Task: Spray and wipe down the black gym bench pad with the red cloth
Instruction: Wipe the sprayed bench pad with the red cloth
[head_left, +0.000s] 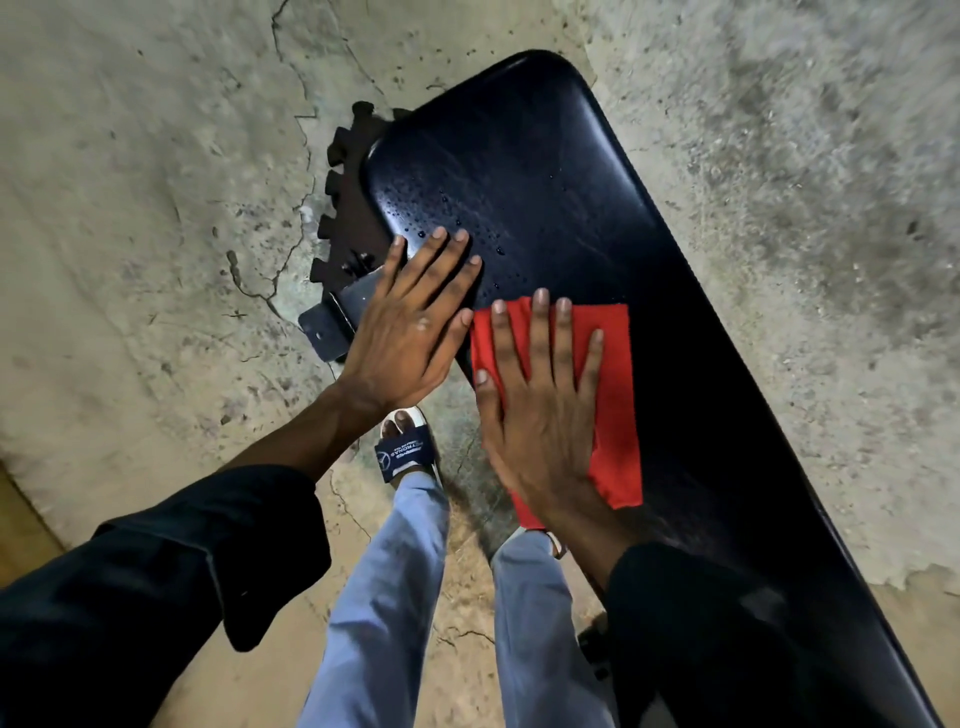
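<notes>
The black gym bench pad (561, 171) runs from the upper middle down to the lower right. Spray droplets bead on its near-left part. My left hand (410, 322) lies flat with fingers spread on the pad's left edge, holding nothing. My right hand (540, 410) presses flat on the red cloth (615, 395), which is spread on the pad's near edge. The two hands sit side by side, almost touching. No spray bottle is in view.
A notched black metal bracket (345, 223) and a flat metal foot plate (327, 332) of the bench frame stick out left of the pad. Cracked concrete floor (156, 208) surrounds the bench. My legs and a sandalled foot (405, 447) stand close below the pad.
</notes>
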